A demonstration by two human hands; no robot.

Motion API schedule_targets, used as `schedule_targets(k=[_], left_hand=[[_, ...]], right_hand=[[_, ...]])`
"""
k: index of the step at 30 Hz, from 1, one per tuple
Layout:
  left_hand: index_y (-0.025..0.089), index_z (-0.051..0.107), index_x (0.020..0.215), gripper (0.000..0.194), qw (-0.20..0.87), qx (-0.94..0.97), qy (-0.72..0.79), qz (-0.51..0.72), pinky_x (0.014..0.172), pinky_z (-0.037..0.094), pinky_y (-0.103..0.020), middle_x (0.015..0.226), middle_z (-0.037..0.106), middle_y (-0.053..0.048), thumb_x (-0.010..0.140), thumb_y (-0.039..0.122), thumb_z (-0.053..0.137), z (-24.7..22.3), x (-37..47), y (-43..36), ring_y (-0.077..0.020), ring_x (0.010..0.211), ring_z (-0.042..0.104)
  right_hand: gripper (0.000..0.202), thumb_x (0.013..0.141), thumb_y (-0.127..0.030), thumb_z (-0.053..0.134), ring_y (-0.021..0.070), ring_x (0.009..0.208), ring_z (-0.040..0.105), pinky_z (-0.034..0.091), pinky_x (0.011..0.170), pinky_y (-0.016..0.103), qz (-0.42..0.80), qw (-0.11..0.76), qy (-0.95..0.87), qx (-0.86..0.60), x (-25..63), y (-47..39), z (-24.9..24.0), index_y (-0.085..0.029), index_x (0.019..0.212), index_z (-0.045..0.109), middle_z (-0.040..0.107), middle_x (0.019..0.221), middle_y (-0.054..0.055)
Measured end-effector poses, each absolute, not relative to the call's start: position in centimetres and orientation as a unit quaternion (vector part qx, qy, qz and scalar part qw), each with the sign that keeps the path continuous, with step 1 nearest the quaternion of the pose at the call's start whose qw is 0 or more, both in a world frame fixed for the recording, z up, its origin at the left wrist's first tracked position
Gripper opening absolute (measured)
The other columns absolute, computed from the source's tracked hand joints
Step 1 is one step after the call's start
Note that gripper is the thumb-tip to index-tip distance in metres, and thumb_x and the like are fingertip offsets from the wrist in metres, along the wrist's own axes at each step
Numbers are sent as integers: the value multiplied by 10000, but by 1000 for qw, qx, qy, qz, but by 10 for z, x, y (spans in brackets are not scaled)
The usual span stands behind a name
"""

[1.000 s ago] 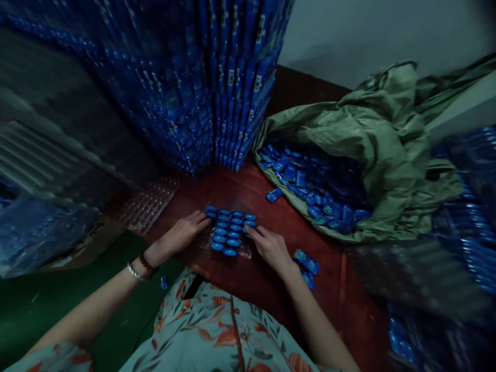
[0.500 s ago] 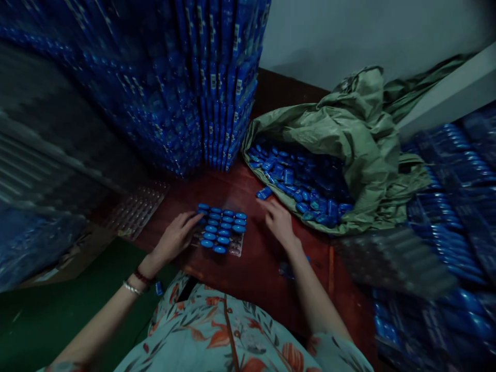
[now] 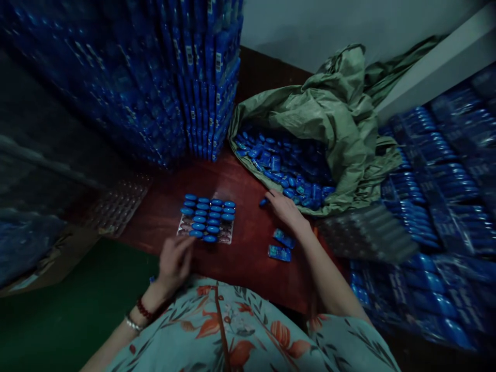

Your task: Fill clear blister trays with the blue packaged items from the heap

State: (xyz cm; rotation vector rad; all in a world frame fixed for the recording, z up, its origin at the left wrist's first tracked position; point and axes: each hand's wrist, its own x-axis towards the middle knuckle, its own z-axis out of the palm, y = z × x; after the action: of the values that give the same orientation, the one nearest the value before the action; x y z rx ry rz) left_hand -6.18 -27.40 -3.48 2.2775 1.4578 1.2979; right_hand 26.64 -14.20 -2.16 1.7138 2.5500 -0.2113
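Blue oval pieces [image 3: 200, 213] stand in rows in a clear blister tray [image 3: 226, 239] on the red tabletop. My left hand [image 3: 175, 262] is just below the tray's lower left corner; its fingers are blurred but look apart, and I see nothing in them. Beyond the tray on the right, my right hand [image 3: 284, 209] has its fingertips closed at a small blue piece [image 3: 263, 202], partly hidden by the fingers. Near my right forearm lie two small blue wrapped packets [image 3: 279, 253], one above the other.
An open green sack [image 3: 329, 116] holds many blue packets [image 3: 302, 186]. Tall stacks of blue packs [image 3: 205, 103] rise behind the tray, with more packs [image 3: 422, 181] at right. Blister trays lie at left [image 3: 122, 204] and right [image 3: 364, 232].
My left hand has moved from the tray's left side down toward my body. My right hand has closed at a blue piece outside the sack. The view has shifted, uncovering two packets.
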Motion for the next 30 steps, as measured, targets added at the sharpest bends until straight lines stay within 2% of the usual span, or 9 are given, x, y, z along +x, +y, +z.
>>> schedule_targets(k=[3, 5, 8, 12, 16, 19, 23, 27, 30], left_hand=[[188, 472, 1222, 323, 160, 906, 268, 285, 744, 455, -258, 972, 591, -63, 915, 143, 379, -18, -7, -268, -148, 852, 544], [187, 510, 1179, 276, 175, 942, 228, 173, 759, 439, -280, 1006, 596, -73, 940, 260, 392, -17, 39, -257, -169, 889, 539], [134, 516, 1172, 355, 157, 951, 235, 125, 808, 426, -340, 1046, 587, -110, 918, 373, 452, -29, 106, -246, -218, 945, 534], [67, 594, 995, 213, 133, 970, 178, 102, 835, 423, -355, 1009, 588, -146, 904, 142, 416, -47, 165, -246, -238, 1008, 526], [59, 581, 996, 211, 170, 958, 229, 20, 641, 477, -318, 1064, 554, -177, 838, 78, 442, -46, 172, -252, -260, 948, 560], [57, 544, 1040, 258, 194, 945, 263, -25, 601, 497, -305, 1060, 553, -182, 787, 59, 492, -37, 148, -254, -255, 903, 581], [71, 474, 1130, 359, 219, 942, 250, -48, 653, 519, -342, 1146, 529, -192, 775, 20, 460, -25, 93, -256, -246, 889, 599], [132, 491, 1090, 320, 233, 928, 286, -61, 689, 506, -328, 1133, 534, -135, 816, -1, 392, -22, 34, -264, -196, 813, 605], [168, 522, 952, 190, 275, 902, 327, -66, 678, 488, -282, 1066, 545, -82, 827, 44, 450, -23, -5, -271, -165, 769, 603]], right_hand=[[308, 858, -216, 467, 225, 916, 584, 458, 770, 332, -120, -111, 788, 594, 284, -164, -28, -172, 1158, 523, 602, 1071, 102], [430, 840, -301, 514, 197, 805, 592, 471, 743, 331, -138, -215, 729, 635, 291, -177, -32, -171, 1249, 479, 624, 1012, 81], [533, 794, -391, 571, 126, 565, 519, 465, 590, 285, -155, -341, 608, 700, 295, -200, -37, -181, 1275, 475, 611, 830, 19], [494, 726, -465, 625, 75, 420, 446, 377, 405, 209, -208, -515, 416, 720, 303, -230, -41, -179, 1111, 512, 495, 650, -66], [495, 634, -448, 715, 55, 379, 456, 336, 341, 174, -285, -614, 312, 667, 307, -249, -40, -214, 986, 458, 507, 683, -84], [462, 651, -417, 723, 71, 439, 532, 421, 392, 190, -369, -618, 310, 621, 292, -256, -37, -229, 979, 456, 550, 754, -67], [352, 735, -370, 678, 122, 575, 619, 509, 486, 236, -460, -514, 421, 589, 240, -256, -38, -233, 1006, 502, 604, 798, -26], [196, 822, -289, 605, 160, 872, 634, 540, 761, 299, -362, -444, 608, 550, 189, -247, -47, -237, 1009, 582, 643, 952, 19], [201, 897, -216, 484, 161, 957, 612, 499, 867, 305, -291, -369, 743, 476, 176, -238, -53, -221, 1071, 584, 642, 1018, 45]])
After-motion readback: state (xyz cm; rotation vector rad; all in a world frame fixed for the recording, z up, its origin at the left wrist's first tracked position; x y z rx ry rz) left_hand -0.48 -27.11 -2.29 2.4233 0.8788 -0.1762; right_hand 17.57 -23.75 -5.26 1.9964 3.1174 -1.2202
